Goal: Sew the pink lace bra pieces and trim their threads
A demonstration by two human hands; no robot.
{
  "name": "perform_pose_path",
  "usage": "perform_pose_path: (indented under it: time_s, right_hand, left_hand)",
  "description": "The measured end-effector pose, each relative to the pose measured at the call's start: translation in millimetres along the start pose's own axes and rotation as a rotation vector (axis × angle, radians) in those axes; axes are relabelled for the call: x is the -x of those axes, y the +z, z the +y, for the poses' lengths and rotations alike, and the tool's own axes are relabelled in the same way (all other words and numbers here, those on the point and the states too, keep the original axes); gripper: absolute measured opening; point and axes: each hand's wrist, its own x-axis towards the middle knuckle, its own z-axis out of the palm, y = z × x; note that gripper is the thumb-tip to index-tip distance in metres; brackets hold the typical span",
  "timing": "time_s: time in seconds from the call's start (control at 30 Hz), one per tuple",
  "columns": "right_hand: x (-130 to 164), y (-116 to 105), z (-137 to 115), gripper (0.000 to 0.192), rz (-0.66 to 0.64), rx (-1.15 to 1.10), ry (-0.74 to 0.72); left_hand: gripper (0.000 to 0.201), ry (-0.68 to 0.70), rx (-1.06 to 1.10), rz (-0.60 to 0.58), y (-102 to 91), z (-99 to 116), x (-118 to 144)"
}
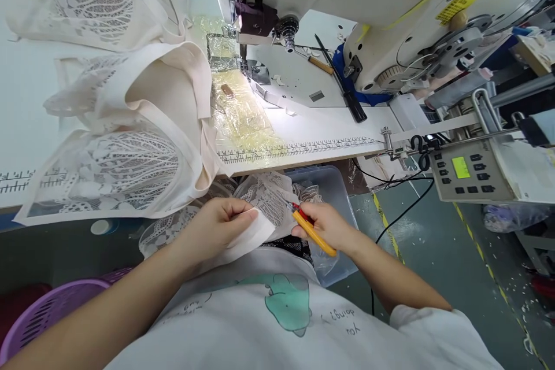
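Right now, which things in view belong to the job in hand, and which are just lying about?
Apparently in the job:
- white fabric piece, in the left hand
- orange-handled metal snips, in the right hand
- probably, pale lace garments

Seemingly lying about:
- long black-handled tool
- slim wooden-handled tool
- purple slotted plastic basket

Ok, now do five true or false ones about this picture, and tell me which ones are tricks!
1. The right hand holds an orange-handled tool. True.
2. The left hand is empty. False: it pinches white cloth.
3. Ruler marks run along the front edge of the table. True.
4. The basket at the lower left is green. False: it is purple.
5. The small screen at the right glows yellow-green. True.
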Motion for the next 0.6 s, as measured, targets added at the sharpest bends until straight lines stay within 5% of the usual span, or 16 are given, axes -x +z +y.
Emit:
perform_pose_path:
  time_s: [0.1,0.27,0.6]
  right_hand:
    - [-1,5,-12,0.063,0.149,-0.174,-0.081]
    - [-10,24,-29,0.058,0.162,-0.33,-0.155]
    - [-14,31,-28,0.057,0.152,-0.393,0.07]
  left_hand:
    - [0.034,0.04,-0.056,0.034,0.3,0,-2]
    - [0.035,0.109,-0.116,0.083,2.5,2,-4]
    - [0.036,0.14,-0.136,0.082,1.5,0,0]
